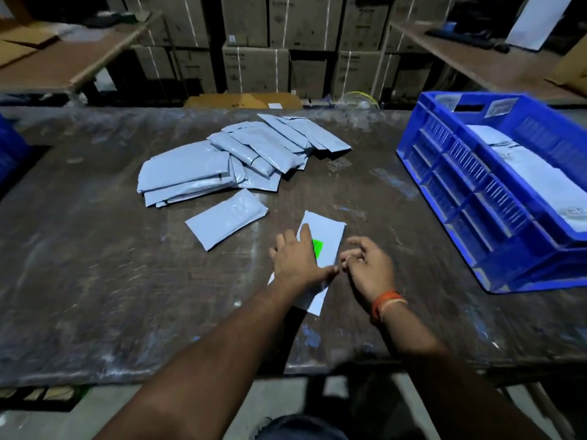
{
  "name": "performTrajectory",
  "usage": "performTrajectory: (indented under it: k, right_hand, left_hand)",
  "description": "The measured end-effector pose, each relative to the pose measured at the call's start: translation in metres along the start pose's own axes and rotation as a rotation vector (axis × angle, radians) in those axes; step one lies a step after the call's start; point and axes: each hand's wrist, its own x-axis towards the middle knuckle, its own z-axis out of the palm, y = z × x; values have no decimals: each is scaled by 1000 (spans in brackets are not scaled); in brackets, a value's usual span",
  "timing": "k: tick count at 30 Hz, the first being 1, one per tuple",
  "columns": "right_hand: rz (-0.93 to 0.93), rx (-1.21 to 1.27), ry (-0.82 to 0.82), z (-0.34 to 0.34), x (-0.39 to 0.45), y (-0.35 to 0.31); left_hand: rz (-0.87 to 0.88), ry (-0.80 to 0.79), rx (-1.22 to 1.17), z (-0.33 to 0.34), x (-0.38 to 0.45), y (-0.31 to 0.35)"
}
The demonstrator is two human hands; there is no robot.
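A flat white mailer bag (328, 236) with a green patch lies on the worn dark table (95, 281) near the front edge. My left hand (297, 258) presses flat on it with straight fingers. My right hand (365, 265) sits at the bag's right edge, thumb and forefinger pinched together at that edge; what they pinch is too small to tell. One packed grey parcel (227, 217) lies just left of the bag. A heap of several grey parcels (241, 157) is spread farther back.
A blue plastic crate (476, 192) holding white packets stands at the table's right end. Another blue crate edge (9, 147) shows at far left. Stacked cardboard boxes (301, 36) and two wooden side tables line the back.
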Motion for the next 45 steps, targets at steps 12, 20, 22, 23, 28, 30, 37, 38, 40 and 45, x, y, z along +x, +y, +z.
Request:
performTrajectory:
  k: [12,20,22,23,28,30,37,38,40,45]
  right_hand:
    - [-460,-437,58,-49,47,40]
    - [-661,-910,-271,-32,49,49]
    - [-640,-957,-306,-33,50,50]
    - [-633,-972,-315,-35,51,51]
    - [-529,-937,-339,-45,52,54]
    - [-493,-924,-341,-47,53,56]
    - [-419,-974,-443,-60,62,51]
    - [-404,-959,-475,-63,65,48]
    - [-342,-857,-516,-69,75,45]
    - [-253,-824,-533,-71,100,29]
  left_hand:
    - [263,-86,-47,5,11,12]
    - [52,181,70,46,-19,27]
    - [21,136,77,52,-23,25]
    - [2,130,85,52,-24,24]
    - [-34,104,124,50,-24,15]
    - [-46,96,143,48,-23,12]
    - [-207,44,175,39,-24,1]
    - [-268,51,158,35,-24,0]
    - [-406,111,98,25,-26,3]
    - [-503,213,-145,12,-27,14]
